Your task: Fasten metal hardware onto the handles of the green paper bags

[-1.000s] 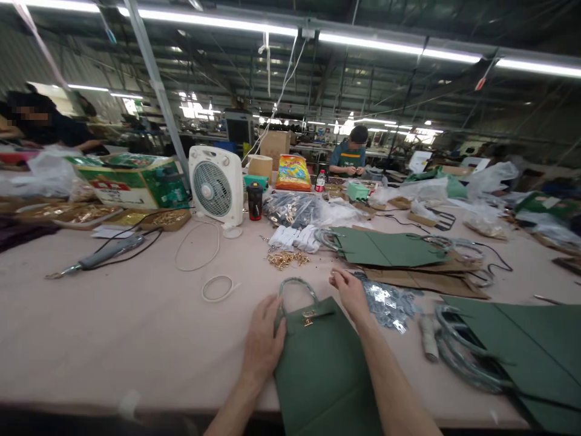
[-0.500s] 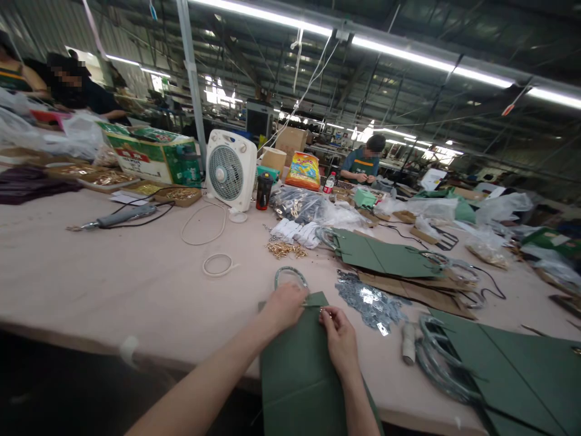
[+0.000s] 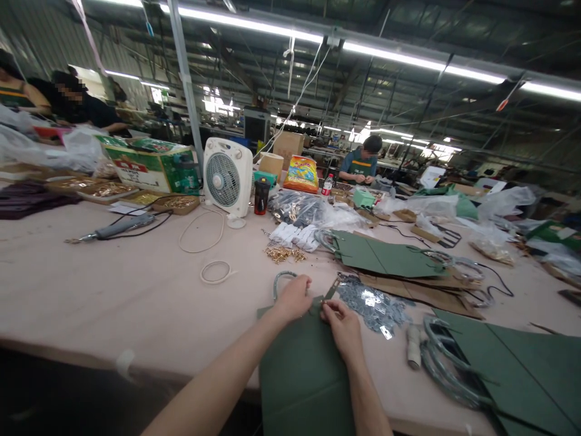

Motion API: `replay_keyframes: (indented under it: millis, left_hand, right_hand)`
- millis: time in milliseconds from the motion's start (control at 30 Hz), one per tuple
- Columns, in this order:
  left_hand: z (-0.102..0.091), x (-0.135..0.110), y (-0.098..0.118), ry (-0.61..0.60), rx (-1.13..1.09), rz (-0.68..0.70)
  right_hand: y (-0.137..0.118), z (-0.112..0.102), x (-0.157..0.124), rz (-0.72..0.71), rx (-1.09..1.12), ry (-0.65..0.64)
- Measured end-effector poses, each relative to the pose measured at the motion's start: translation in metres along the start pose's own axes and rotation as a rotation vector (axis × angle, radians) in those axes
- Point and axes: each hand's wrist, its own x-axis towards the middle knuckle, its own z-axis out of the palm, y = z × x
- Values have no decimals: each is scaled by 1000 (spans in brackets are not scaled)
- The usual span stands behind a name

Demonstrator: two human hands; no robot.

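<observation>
A green bag [image 3: 304, 369] hangs over the table's front edge towards me, with a plastic-wrapped looped handle [image 3: 278, 280] at its top. My left hand [image 3: 295, 299] lies on the bag's upper edge beside the handle, fingers curled; what they hold is hidden. Thumb and fingers of my right hand [image 3: 344, 327] pinch at the base of a narrow green strap [image 3: 331, 290], which sticks up to the right and carries a gold-coloured metal piece at its end. Any small part within that pinch is too small to make out.
Small grey and shiny plates [image 3: 374, 306] are piled right of my hands, gold-coloured fittings [image 3: 285, 254] beyond. More green bags [image 3: 521, 357] and a whitish roll [image 3: 413, 347] are on the right. A fan [image 3: 226, 175], a tumbler [image 3: 261, 197] and a corded tool [image 3: 113, 228] stand or lie left.
The green strap now sticks up between my hands, pointing right. My left hand has shifted slightly up, and my right hand stays at the strap's base. The view has shifted a little.
</observation>
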Motion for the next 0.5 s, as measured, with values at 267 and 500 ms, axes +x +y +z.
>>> replay_keyframes:
  millis: [267,500]
  left_hand:
    - [4,6,2,-143,248,-148]
    - [8,11,-6,-184,220,-131]
  right_hand:
    - [4,-12,5,51,141,-56]
    - [0,-7,-4,-9,12,-95]
